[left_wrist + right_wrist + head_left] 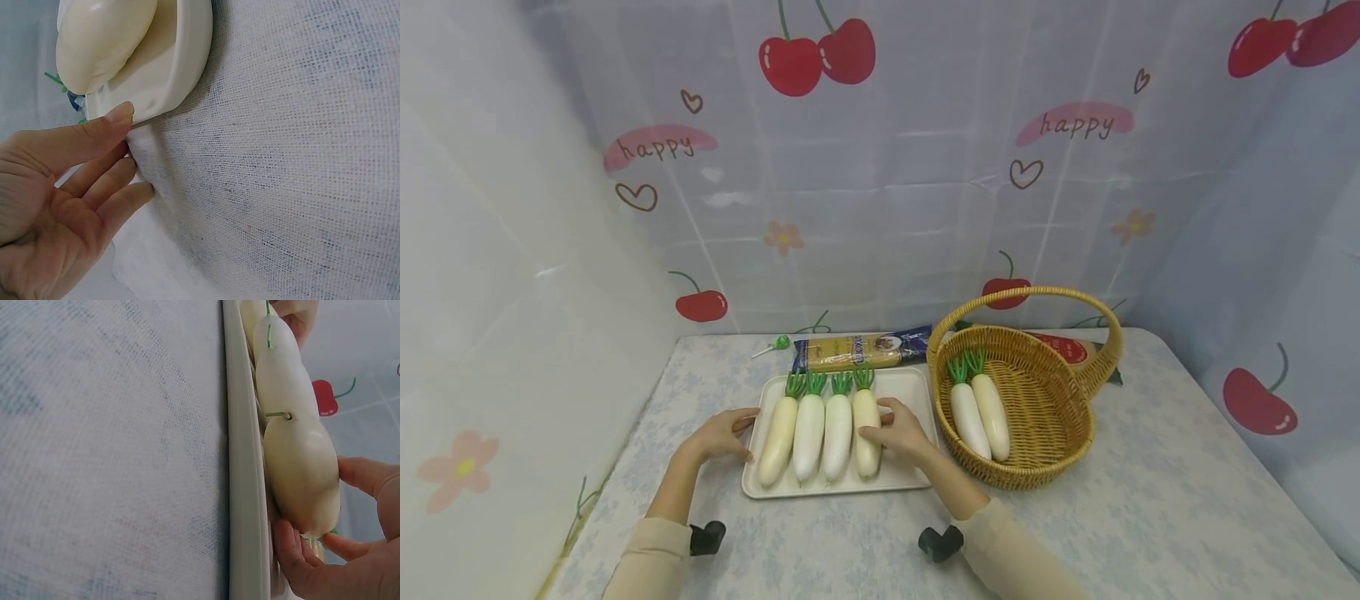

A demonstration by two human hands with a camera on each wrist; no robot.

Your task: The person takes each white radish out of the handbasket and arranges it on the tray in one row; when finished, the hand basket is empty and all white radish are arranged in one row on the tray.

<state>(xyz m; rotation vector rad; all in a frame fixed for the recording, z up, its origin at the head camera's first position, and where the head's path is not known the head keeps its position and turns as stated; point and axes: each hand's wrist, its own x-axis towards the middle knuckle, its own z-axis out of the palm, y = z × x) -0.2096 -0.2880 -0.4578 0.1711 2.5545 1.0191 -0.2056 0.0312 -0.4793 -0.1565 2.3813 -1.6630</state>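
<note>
four pale radishes (838,437) lie side by side on the tray (904,385), and the one closest to its right edge, a cream radish (868,408), is pinched by the right hand (906,433): thumb over its upper surface, fingers round its right side and low by the tray floor, about midway along its length. its long axis runs from the back edge of the tray, where the green leaves reach, to the front edge, where the root end points, so the right hand takes it crosswise. seen from this grip, the basket (1037,421) stands the other way, just beyond the right edge of the tray, with two more radishes (992,417) inside along its left wall. the right hand is plainly the nearer one; the left hand (722,433) is well apart, with the other three between. its thumb and fingers are spread along the left edge of the tray, the thumb tip at the rim, nothing pinched that i can make out. whether the cream radish bears its full weight on the tray, i cannot tell. behind the back edge, a noodle packet (838,353) lies on the table (820,550)
</note>
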